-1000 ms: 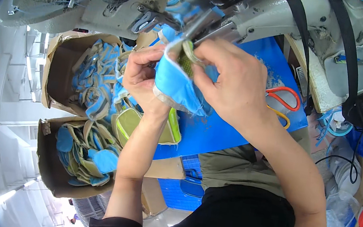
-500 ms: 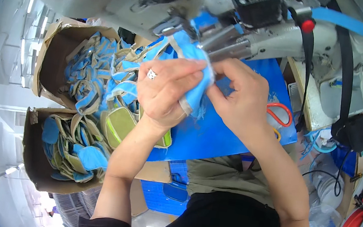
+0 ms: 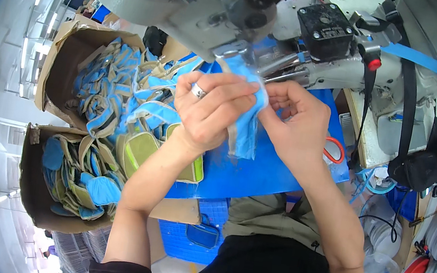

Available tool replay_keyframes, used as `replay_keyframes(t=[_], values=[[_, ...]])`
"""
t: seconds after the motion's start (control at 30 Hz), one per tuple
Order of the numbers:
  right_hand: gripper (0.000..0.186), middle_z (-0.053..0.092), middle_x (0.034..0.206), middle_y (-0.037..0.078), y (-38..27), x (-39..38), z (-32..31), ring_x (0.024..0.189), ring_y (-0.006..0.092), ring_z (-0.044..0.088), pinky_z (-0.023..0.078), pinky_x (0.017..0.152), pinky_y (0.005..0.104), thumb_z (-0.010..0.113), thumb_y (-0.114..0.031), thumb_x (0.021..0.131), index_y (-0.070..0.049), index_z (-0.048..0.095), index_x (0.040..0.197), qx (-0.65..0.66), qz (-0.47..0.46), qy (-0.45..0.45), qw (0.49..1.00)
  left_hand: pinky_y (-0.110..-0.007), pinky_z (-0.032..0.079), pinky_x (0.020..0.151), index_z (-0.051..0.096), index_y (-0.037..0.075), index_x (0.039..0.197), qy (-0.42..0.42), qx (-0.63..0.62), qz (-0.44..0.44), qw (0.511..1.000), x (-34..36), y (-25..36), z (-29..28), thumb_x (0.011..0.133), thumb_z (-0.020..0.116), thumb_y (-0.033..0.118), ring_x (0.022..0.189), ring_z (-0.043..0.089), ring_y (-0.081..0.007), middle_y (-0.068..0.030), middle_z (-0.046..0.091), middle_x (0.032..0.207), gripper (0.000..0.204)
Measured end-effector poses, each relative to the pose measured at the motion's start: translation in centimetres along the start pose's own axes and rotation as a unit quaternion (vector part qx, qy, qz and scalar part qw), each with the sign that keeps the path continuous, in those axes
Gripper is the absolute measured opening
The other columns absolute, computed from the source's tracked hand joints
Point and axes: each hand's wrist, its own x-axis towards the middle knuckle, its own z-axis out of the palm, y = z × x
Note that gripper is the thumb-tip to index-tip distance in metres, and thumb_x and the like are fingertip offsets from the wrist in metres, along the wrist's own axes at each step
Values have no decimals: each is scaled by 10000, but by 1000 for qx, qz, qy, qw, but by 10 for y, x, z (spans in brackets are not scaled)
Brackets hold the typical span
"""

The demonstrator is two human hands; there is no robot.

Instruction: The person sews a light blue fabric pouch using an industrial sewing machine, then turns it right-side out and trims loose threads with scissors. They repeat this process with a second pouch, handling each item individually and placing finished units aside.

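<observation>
Between my hands is a blue fabric piece with beige edging (image 3: 245,132), held up in front of the sewing machine (image 3: 249,5). My left hand (image 3: 214,107), wearing a ring, pinches its left side with closed fingers. My right hand (image 3: 298,114) grips the right edge between thumb and fingers. The upper end of the piece reaches up to the machine's metal parts; whether it is still attached there I cannot tell. Scissors with red handles (image 3: 334,150) lie on the blue work table (image 3: 263,174), right of my right wrist.
Left of the table, a cardboard box (image 3: 59,70) holds blue and beige strips that spill onto the table. A lower box (image 3: 31,176) holds green and blue pieces. An olive-green pouch piece (image 3: 139,153) lies by my left forearm. Black straps (image 3: 409,91) hang at the right.
Both hands and the fabric piece have shifted slightly right in the view, and the piece now hangs straighter below my left fingers. The whole view has also moved a little.
</observation>
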Motion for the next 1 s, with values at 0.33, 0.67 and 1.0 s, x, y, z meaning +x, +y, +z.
replay_keyframes(t=[0.33, 0.67, 1.0], values=[[213, 731, 717, 97, 4, -2, 1, 680, 297, 727, 565, 618, 406, 824, -294, 766, -109, 744, 832, -86, -32, 19, 996, -344, 449, 784, 687, 70, 946, 39, -76, 8, 996, -9, -13, 12, 756, 783, 103, 877, 719, -233, -85, 763, 1041, 216], [194, 710, 698, 139, 2, 3, 1, 690, 329, 724, 572, 633, 438, 768, -248, 789, -61, 736, 751, -172, -58, 18, 983, -418, 595, 933, 521, -25, 1016, 162, -316, -281, 892, -23, 10, 33, 858, 823, 51, 1025, 723, -302, -260, 701, 1106, 349], [137, 712, 722, 104, 10, -1, 7, 697, 321, 714, 552, 620, 430, 759, -223, 781, -95, 711, 790, -107, -47, 5, 993, -387, 570, 899, 622, 0, 1014, 76, -170, -108, 977, -33, -2, 22, 789, 853, 19, 1021, 706, -293, -222, 729, 1094, 323]])
